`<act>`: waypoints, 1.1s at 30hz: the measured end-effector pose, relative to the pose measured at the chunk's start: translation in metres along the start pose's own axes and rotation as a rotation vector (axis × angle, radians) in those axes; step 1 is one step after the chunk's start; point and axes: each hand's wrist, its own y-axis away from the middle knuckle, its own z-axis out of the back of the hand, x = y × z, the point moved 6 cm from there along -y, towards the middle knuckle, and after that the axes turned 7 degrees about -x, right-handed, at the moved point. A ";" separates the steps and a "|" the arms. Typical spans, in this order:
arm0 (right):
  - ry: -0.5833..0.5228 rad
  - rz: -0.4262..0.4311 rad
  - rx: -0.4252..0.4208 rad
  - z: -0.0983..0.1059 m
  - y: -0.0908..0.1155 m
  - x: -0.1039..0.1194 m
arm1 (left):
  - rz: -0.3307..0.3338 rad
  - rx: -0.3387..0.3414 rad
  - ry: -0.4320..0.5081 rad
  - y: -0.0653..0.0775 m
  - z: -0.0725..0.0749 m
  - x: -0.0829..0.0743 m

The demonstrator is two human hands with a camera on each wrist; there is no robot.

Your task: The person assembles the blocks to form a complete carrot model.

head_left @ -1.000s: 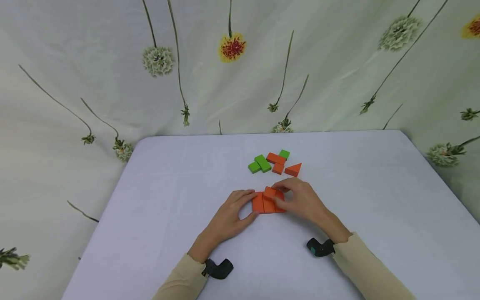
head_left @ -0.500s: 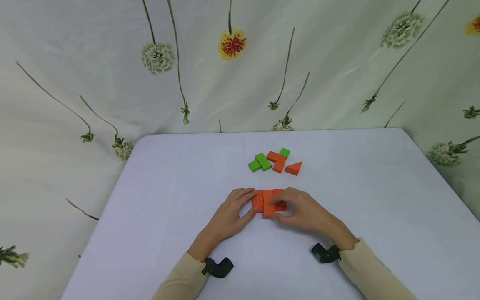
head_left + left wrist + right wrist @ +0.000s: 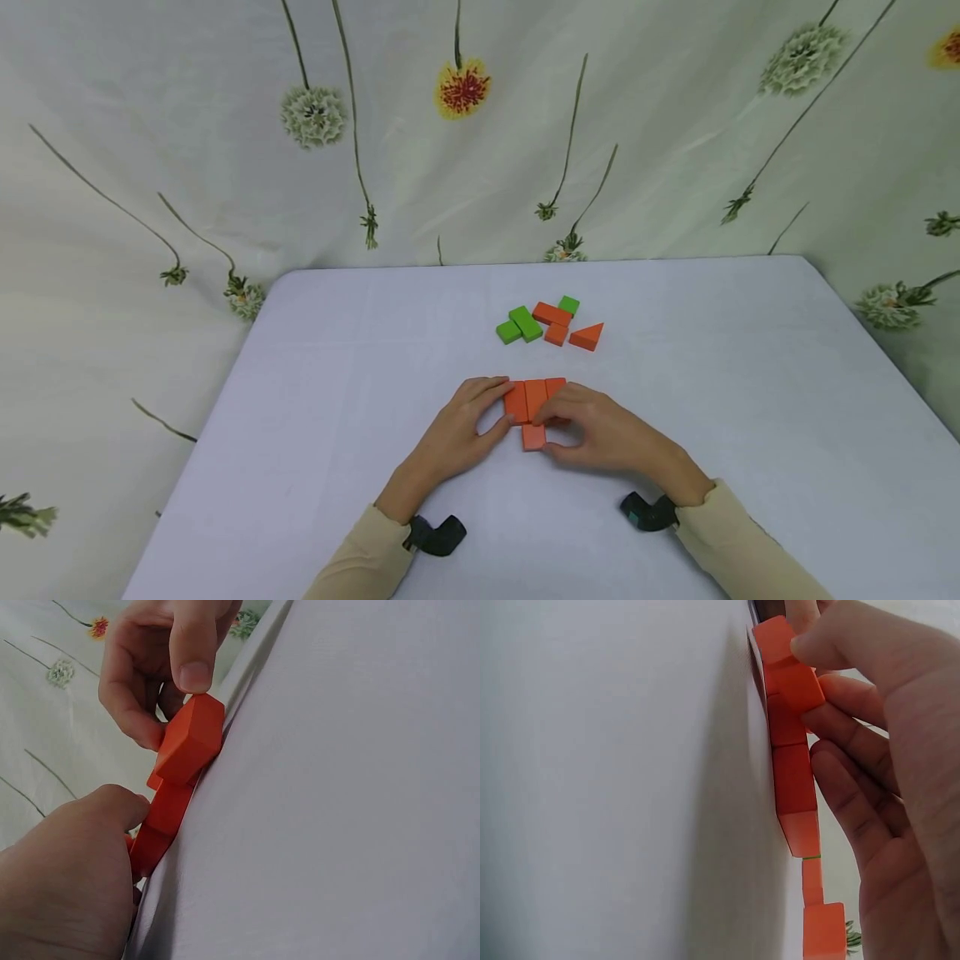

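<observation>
Centre frame: we note right hand [image 3: 606, 429] pinching orange block [image 3: 533, 438], left hand [image 3: 453, 433] bracketing orange row [image 3: 516, 402] between thumb and finger. Presumably light, rigid; we'd grip opposite sides.

Both forearms [image 3: 367, 550] angle inward from here, left hand [image 3: 457, 429] kinda making a C with thumb and fingers, right hand [image 3: 603, 429] pinching, thumb nearer their body.
</observation>
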 end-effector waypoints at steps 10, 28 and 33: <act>0.080 0.023 0.011 -0.003 -0.002 0.002 | 0.017 0.009 -0.005 -0.001 0.000 0.001; 0.136 0.102 -0.031 -0.004 -0.002 0.004 | 0.009 0.006 -0.005 0.000 0.000 0.001; 0.150 0.109 -0.043 -0.003 -0.002 0.004 | 0.002 0.002 -0.001 -0.001 -0.001 0.001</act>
